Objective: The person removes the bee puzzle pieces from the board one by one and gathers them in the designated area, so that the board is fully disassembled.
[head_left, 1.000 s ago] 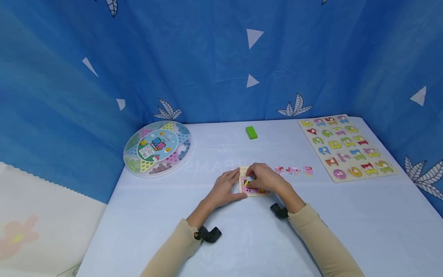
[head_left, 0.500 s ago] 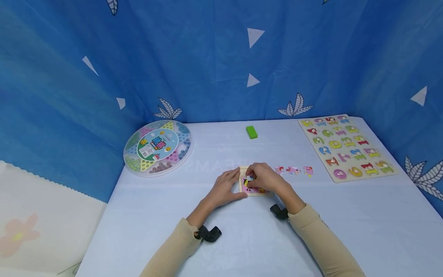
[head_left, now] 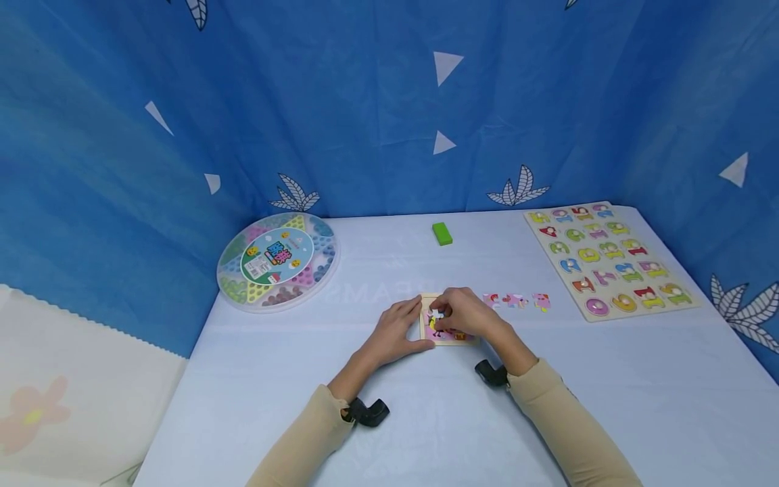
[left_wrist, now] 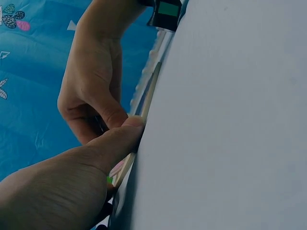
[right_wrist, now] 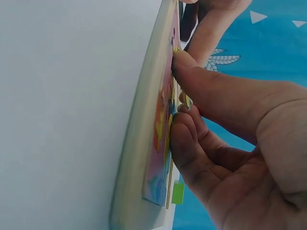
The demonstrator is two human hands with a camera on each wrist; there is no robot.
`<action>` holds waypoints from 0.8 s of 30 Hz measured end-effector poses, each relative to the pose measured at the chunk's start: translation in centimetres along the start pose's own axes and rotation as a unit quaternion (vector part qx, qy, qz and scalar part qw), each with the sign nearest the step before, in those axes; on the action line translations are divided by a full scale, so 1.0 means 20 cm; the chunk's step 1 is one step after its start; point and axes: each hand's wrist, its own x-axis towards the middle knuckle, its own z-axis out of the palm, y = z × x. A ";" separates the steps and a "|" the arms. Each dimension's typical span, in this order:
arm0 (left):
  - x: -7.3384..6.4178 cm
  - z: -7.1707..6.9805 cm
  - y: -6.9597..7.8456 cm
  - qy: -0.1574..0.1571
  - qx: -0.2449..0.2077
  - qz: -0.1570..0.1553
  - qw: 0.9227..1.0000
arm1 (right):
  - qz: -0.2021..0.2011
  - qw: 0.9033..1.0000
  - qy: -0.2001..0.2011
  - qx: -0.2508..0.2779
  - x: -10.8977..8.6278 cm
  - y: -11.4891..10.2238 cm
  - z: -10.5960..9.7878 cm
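A small wooden puzzle board (head_left: 450, 342) with a pink cartoon picture lies on the table between the two hands. My left hand (head_left: 394, 331) rests along its left side, fingers at the far corner and the straight thumb (left_wrist: 134, 121) against the near one. Over the board, my right hand (head_left: 470, 314) has thumb and fingers bent together, pinching a small puzzle piece (right_wrist: 187, 100) whose yellowish edge shows between them in the right wrist view. That hand covers much of the picture from above. Several loose pink puzzle pieces (head_left: 516, 300) lie in a row just right of the board.
A round Chinese checkers box (head_left: 278, 262) sits at the back left. Beyond the board is a green block (head_left: 442, 233). A wooden number-puzzle board (head_left: 608, 260) lies at the right, and a blue curtain (head_left: 389, 108) hangs behind the white table (head_left: 426, 433).
Both hands stay in nearly the same place. The right fingers shift slightly over the board, and a pale patch of the picture near their tips shows more now.
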 end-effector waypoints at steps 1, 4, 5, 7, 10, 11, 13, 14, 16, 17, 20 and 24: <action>0.00 0.00 0.00 0.000 -0.001 0.000 1.000 | -0.004 1.000 0.000 -0.001 0.00 0.00 0.00; 0.00 0.00 0.00 0.000 -0.002 -0.001 1.000 | -0.015 1.000 -0.001 -0.006 0.00 0.00 0.00; 0.00 0.00 0.00 -0.001 -0.002 -0.002 1.000 | -0.016 1.000 -0.001 -0.008 -0.01 0.00 -0.01; 0.00 -0.01 0.01 -0.002 0.000 -0.001 1.000 | -0.021 1.000 -0.003 -0.017 -0.01 0.00 -0.01; 0.01 -0.01 0.01 -0.002 0.003 0.001 1.000 | -0.017 0.999 -0.006 -0.027 0.00 -0.01 -0.01; 0.00 -0.01 0.01 -0.002 0.004 0.001 1.000 | -0.016 0.999 -0.007 -0.031 0.00 -0.01 -0.01; 0.00 -0.01 0.01 -0.002 0.004 0.002 1.000 | -0.012 0.999 -0.009 -0.036 0.00 -0.01 -0.02; 0.00 -0.01 0.01 -0.001 0.004 0.003 1.000 | -0.009 0.999 -0.009 -0.037 0.00 -0.01 -0.02; 0.00 -0.01 0.01 0.002 0.005 0.006 1.000 | -0.009 0.999 -0.009 -0.039 0.00 -0.02 -0.02; 0.00 -0.01 0.01 0.002 0.005 0.005 1.000 | -0.008 0.999 -0.008 -0.040 0.00 -0.02 -0.02; 0.00 -0.01 0.01 0.000 0.004 0.004 1.000 | -0.007 0.999 -0.008 -0.040 0.00 -0.01 -0.01; 0.00 -0.02 0.01 -0.005 0.002 0.001 1.000 | -0.006 0.999 -0.009 -0.039 0.00 -0.01 -0.01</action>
